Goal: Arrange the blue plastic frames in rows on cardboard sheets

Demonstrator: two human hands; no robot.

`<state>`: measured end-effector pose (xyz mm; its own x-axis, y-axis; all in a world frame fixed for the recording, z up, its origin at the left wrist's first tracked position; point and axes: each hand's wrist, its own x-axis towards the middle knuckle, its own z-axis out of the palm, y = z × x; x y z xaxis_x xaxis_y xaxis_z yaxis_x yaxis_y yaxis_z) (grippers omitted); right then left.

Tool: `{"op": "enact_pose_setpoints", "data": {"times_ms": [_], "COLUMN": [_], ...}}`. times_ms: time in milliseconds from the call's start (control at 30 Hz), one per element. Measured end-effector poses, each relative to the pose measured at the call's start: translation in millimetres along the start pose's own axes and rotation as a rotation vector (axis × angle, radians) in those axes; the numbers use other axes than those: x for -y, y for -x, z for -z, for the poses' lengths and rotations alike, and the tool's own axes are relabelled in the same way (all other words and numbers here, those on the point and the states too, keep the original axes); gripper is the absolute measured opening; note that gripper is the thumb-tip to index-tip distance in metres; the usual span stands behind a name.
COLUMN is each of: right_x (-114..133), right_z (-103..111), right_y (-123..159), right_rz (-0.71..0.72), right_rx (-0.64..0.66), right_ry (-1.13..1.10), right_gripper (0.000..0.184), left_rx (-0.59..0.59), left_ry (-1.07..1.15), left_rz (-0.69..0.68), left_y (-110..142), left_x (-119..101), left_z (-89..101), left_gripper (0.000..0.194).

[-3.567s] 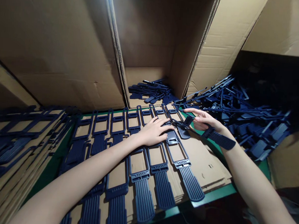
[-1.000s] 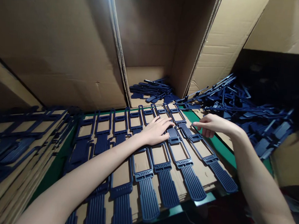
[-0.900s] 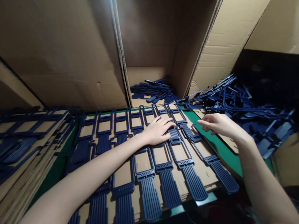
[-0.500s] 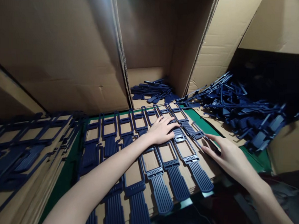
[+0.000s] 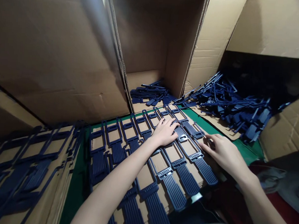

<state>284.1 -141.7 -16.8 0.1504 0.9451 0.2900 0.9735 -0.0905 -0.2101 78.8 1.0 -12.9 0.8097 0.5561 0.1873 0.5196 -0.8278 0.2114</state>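
Observation:
Rows of dark blue plastic pieces, each a rectangular frame with a ribbed flat pad (image 5: 174,192), lie on a cardboard sheet (image 5: 159,161) in front of me. My left hand (image 5: 165,131) rests palm down on the middle of these rows, its fingers spread. At the right edge of the layout, my right hand (image 5: 220,150) has thumb and fingers closed on the side of a blue plastic frame piece (image 5: 198,135). That piece's slotted end shows just left of the fingertips; its rest is hidden by the hand.
A stack of cardboard sheets (image 5: 56,187) with similar blue pieces stands at left. Loose blue pieces pile up in an open cardboard box (image 5: 179,53) behind, and a larger heap (image 5: 237,106) lies at right. Green tabletop (image 5: 76,188) shows between them.
The view has shifted slightly, so the layout sits a little lower. My right hand has brought the piece down closer to the sheet. My left hand stays on the rows.

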Motion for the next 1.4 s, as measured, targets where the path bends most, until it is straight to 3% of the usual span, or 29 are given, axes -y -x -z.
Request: {"op": "enact_pose_setpoints", "data": {"times_ms": [400, 667, 867, 1100, 1233, 1400], "right_x": [7.8, -4.2, -10.7, -15.8, -20.6, -22.8], "right_z": [-2.2, -3.0, 2.9, 7.3, 5.5, 5.4], "right_y": [-3.1, -16.7, -10.8, -1.9, 0.8, 2.5], "right_rz": [-0.044, -0.035, -0.036, -0.096, -0.113, -0.134], "right_rx": [0.020, 0.002, 0.047, 0.114, 0.111, 0.141], "right_ry": [-0.013, -0.013, -0.143, -0.374, -0.531, -0.577], "right_gripper": [0.044, 0.044, 0.042, 0.032, 0.029, 0.027], "left_rx": [-0.017, -0.009, 0.052, 0.115, 0.213, 0.213], "left_ry": [-0.020, -0.021, -0.054, -0.105, -0.063, -0.039], "left_rz": [-0.009, -0.008, -0.008, -0.166, -0.209, -0.188], "left_y": [1.4, 1.8, 1.1, -39.0, -62.9, -64.6], "left_x": [1.0, 0.8, -3.5, -15.2, -18.4, -15.0], "left_z": [-1.7, 1.8, 13.2, 30.7, 22.9, 13.9], "left_gripper": [0.043, 0.046, 0.044, 0.036, 0.037, 0.038]}}
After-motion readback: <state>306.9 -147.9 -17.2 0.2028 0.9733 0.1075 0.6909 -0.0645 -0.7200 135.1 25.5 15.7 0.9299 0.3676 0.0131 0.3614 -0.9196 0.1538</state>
